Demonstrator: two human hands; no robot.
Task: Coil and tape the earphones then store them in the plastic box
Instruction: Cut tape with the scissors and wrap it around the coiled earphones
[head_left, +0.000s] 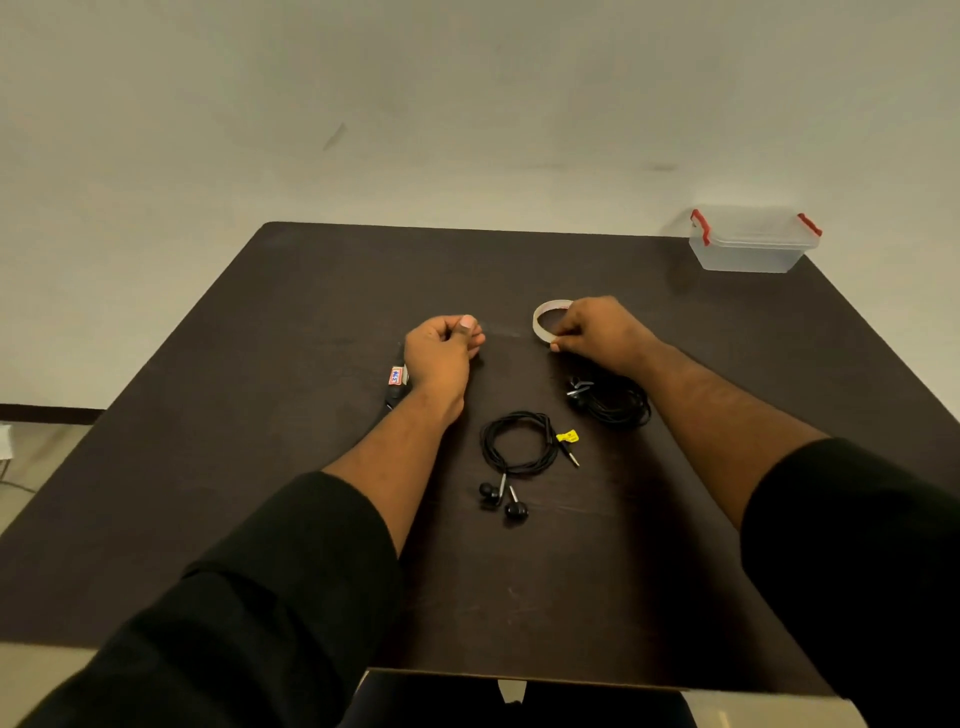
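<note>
A coiled pair of black earphones (517, 452) with a yellow tag lies in the middle of the dark table, buds toward me. A second black coil (613, 402) lies to its right, partly under my right wrist. My right hand (597, 330) grips a roll of clear tape (543, 318) standing on edge. My left hand (441, 345) is closed, thumb against fingers, pinching the end of a thin clear tape strip stretched from the roll. The clear plastic box (748, 247) with red clips sits closed at the far right corner.
A black tool with a red and white label (396, 382) lies on the table (260, 415) under my left wrist; what it is I cannot tell. The wall stands just behind the table's far edge. The floor shows at left.
</note>
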